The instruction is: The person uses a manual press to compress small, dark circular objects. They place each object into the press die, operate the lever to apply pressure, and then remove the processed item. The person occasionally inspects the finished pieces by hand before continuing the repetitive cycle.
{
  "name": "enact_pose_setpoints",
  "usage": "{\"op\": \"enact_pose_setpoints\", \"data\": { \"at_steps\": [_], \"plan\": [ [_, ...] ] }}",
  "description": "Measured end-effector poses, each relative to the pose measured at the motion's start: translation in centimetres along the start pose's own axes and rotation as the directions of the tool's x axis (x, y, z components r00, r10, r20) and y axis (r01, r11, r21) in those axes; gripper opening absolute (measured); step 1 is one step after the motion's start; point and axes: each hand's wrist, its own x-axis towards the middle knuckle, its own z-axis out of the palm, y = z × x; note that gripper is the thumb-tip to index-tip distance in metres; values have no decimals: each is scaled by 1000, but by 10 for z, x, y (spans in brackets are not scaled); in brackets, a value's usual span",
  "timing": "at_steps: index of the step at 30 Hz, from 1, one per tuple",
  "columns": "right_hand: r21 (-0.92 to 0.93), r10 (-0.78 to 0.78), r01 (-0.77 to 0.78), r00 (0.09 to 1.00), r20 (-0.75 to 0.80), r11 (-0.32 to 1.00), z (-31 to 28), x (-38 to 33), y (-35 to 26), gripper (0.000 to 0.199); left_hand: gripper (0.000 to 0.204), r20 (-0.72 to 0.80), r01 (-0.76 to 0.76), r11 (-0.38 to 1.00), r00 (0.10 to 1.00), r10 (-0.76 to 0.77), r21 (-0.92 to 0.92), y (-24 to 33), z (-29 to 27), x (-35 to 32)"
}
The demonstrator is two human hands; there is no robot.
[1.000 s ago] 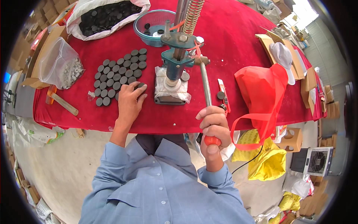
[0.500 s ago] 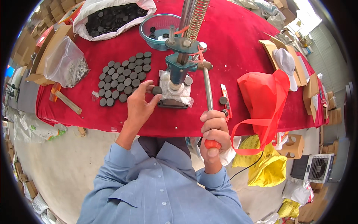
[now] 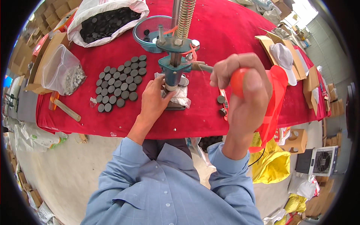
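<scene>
A small workshop, clearly: a red-covered bench [image 3: 210, 123] carries a hand-lever press [image 3: 174, 71], rows of dark round discs [image 3: 122, 84], a sack of more discs [image 3: 107, 22], and cardboard boxes [image 3: 300, 138] stacked around the bare concrete floor [image 3: 63, 168].

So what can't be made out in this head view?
- Whatever sits under the press ram: the left hand covers the base.
- The orange handle: mostly wrapped by the right hand, which also hides part of the red bag.
- Contents of the clear bag: too small to identify.
- The spring's top: cut off by the upper edge.
</scene>
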Motion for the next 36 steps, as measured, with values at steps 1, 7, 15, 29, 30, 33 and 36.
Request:
{"op": "enact_pose_setpoints", "data": {
  "at_steps": [1,7,15,29,30,33,36],
  "plan": [
    [-14,-56,56,998,-6,998,0,-10,6,40,61,-7,4,1000,1000,-4,-3,-1,0,-2],
    [-1,-339,340,938,71,940,1,-101,53,45,40,-41,-105,951,992,122,292,-41,-37,0],
    [-111,-213,213,977,11,971,4,-123,48,49,38,63,-33,867,998,2,497,-83,-51,0],
    [2,128,-128,992,-9,992,3,22,-5,44,59,53,88,996,995,-88,9,-13,-27,-12],
    [12,160,-159,987,-32,987,5,25,-6,44,60,67,92,995,994,-90,-25,-6,-22,-12],
    [34,101,-100,995,-26,994,4,22,-1,44,62,52,23,998,998,-26,65,1,-7,-4],
    [31,41,-41,999,-2,999,-1,5,5,42,63,30,16,997,999,-18,73,3,-1,-2]
  ]
}}
